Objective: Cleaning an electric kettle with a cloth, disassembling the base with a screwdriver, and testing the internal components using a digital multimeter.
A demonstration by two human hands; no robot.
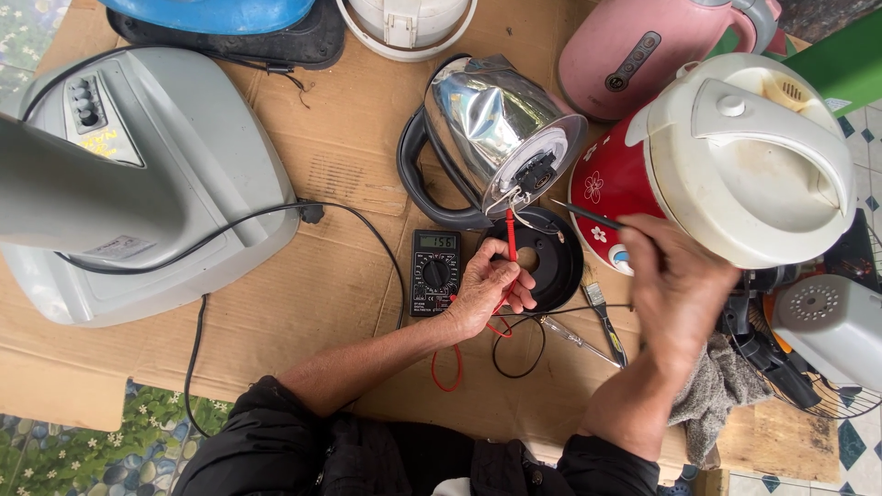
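We see a steel kettle [491, 124] tipped on its side, red probe [511, 237] and black probe [588, 215] at its base.

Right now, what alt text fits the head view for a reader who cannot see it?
Left hand holds a red probe and right hand a black probe to the underside of a tipped steel kettle, beside a multimeter on cardboard.

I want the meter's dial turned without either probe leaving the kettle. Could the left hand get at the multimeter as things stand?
Probably not freely. The left hand lies right beside the multimeter with nothing between them, but its fingers grip the red probe set against the steel kettle base, so it would likely have to let go.
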